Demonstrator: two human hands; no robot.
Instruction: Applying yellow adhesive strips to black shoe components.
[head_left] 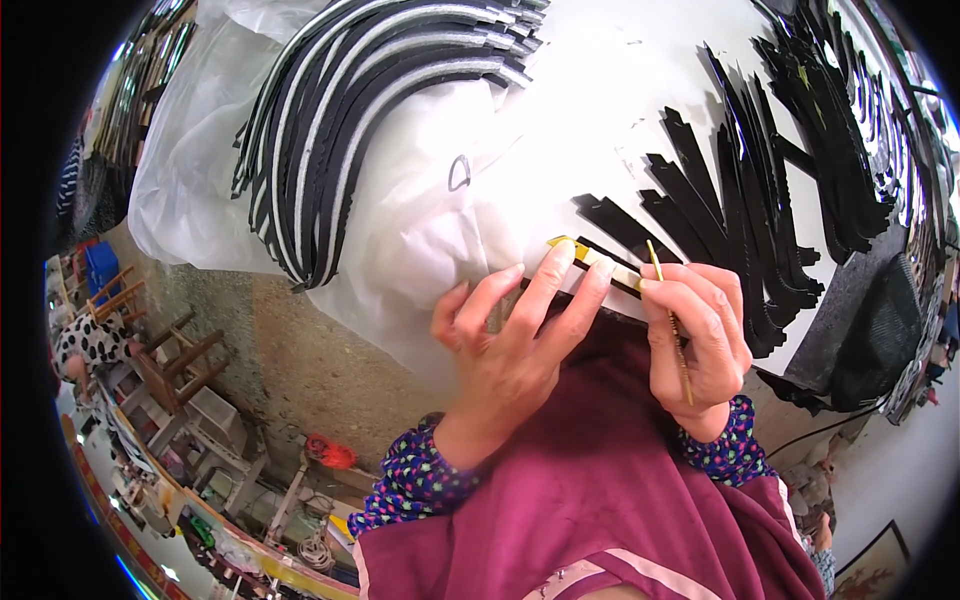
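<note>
At the table's near edge lies a black strip (628, 284) with a pale band and a yellow piece (582, 253) on it. The outstretched fingers of my left hand (525, 325) are spread, and two fingertips rest on the strip by the yellow piece. My right hand (703, 325) is closed round a thin gold-coloured rod (655, 262), pinched between thumb and fingers and held upright-slanting over the strip's right end. Its exact kind is unclear. Just beyond, a loose black strip (620, 226) lies on the white tabletop (590, 130).
Curved black-and-white strips (340, 130) lie stacked at the far left on clear plastic sheeting (190, 190). Several black strips (745, 210) fan out on the right, with another bundle (825, 130) behind. A wooden stool (180, 362) stands on the floor at left.
</note>
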